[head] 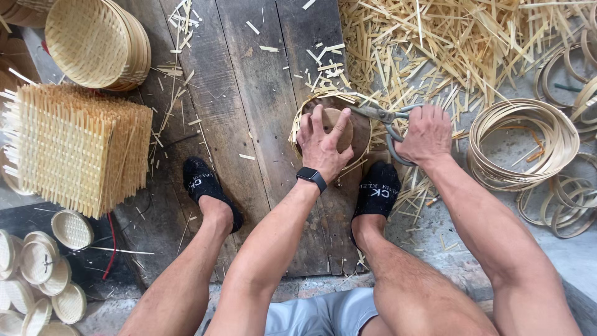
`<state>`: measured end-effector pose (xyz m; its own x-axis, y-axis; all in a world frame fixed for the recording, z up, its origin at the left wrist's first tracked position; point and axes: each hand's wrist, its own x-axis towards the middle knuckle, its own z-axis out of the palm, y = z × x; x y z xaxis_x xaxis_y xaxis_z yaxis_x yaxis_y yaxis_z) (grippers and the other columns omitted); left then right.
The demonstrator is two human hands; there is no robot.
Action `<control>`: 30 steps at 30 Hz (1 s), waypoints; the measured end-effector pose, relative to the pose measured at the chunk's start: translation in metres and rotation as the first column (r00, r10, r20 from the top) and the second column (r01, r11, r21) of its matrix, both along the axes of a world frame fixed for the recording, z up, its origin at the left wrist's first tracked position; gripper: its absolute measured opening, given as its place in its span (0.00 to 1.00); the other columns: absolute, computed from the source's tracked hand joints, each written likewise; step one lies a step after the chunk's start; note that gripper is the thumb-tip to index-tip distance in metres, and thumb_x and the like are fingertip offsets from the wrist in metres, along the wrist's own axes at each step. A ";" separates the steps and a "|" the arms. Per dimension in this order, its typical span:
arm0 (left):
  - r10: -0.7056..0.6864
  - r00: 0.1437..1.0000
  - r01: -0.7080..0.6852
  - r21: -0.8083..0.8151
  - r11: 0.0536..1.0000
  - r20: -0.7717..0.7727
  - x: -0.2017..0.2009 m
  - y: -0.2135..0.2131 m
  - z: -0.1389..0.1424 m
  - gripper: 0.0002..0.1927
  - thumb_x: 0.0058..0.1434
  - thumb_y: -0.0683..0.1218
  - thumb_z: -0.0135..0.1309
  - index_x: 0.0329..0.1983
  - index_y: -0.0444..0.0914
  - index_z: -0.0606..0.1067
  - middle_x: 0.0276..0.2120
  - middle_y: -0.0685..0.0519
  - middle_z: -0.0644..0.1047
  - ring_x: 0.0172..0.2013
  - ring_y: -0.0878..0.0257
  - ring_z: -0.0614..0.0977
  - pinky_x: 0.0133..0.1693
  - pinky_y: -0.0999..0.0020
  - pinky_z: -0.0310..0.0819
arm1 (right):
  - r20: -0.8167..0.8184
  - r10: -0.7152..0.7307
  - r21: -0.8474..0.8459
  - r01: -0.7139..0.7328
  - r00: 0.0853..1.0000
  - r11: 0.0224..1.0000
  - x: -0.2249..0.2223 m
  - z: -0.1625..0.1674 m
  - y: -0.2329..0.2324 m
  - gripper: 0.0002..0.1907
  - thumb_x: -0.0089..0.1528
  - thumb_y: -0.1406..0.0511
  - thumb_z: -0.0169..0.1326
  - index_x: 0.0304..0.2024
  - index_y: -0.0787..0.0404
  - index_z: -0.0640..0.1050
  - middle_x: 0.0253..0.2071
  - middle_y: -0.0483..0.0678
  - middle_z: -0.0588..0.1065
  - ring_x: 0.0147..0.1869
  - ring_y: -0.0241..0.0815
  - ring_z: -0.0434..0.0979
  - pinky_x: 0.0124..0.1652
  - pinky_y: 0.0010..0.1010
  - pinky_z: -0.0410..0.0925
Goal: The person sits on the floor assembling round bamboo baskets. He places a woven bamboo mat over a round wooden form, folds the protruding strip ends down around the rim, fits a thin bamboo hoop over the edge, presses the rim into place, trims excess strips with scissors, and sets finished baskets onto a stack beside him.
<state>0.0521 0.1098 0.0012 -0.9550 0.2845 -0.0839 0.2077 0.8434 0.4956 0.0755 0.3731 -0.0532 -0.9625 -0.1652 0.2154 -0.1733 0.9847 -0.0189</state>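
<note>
Trimming a woven bamboo round on the wooden board

From my head camera: my left hand (322, 144) presses flat, fingers spread, on a round wooden block (344, 127) that sits on the woven round (306, 107), middle of the board (249, 93). My right hand (426, 132) is clamped around the handles of the scissors (380, 114), blades at the round's far edge. Bamboo hoops (519, 146) lie right, woven mats (74, 146) left.

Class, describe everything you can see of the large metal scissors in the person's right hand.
The large grey metal scissors have long loop handles, dull and worn. The right hand grips the loops; the blades point left, lying almost flat, at the rim of the round woven bamboo piece that the left hand presses down. How far the blades are open cannot be told.
</note>
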 end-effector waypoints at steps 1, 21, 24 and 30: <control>-0.015 1.000 0.016 -0.007 1.000 0.009 -0.002 -0.002 0.000 0.49 0.42 0.53 0.72 0.70 0.63 0.64 0.68 0.43 0.54 0.67 0.38 0.55 0.64 0.38 0.55 | 0.123 -0.021 0.028 0.017 0.992 0.999 0.000 -0.004 0.003 0.21 0.55 0.50 0.57 0.24 0.60 0.71 0.24 0.48 0.65 0.28 0.42 0.65 0.28 0.35 0.62; 0.083 0.996 -0.088 0.186 0.979 0.034 0.004 0.010 0.003 0.61 0.37 0.52 0.73 0.75 0.51 0.55 0.66 0.37 0.55 0.66 0.36 0.57 0.65 0.39 0.52 | 0.398 -0.038 0.139 -0.019 0.917 0.990 -0.008 0.013 0.032 0.24 0.61 0.49 0.55 0.31 0.65 0.77 0.27 0.51 0.71 0.30 0.43 0.70 0.28 0.34 0.66; -0.015 0.999 0.008 0.143 0.990 0.046 0.007 0.012 0.002 0.59 0.40 0.51 0.71 0.77 0.55 0.56 0.69 0.40 0.56 0.69 0.38 0.57 0.68 0.41 0.56 | 0.149 -0.006 0.207 -0.025 0.989 0.978 -0.011 0.004 0.015 0.19 0.47 0.53 0.56 0.26 0.63 0.77 0.25 0.50 0.71 0.29 0.42 0.70 0.31 0.31 0.68; 0.001 0.992 -0.007 0.042 0.999 0.127 0.003 0.006 0.009 0.60 0.32 0.53 0.74 0.71 0.59 0.59 0.68 0.39 0.52 0.66 0.35 0.53 0.62 0.37 0.53 | 0.475 -0.062 0.045 0.046 0.878 0.998 -0.005 0.007 0.035 0.16 0.68 0.57 0.52 0.32 0.62 0.78 0.26 0.49 0.70 0.31 0.39 0.69 0.30 0.33 0.66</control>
<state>0.0548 0.1161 0.0106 -0.9386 0.2866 -0.1922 0.1378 0.8219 0.5528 0.0704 0.4083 -0.0458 -0.9552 -0.1094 -0.2752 -0.0981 0.9937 -0.0545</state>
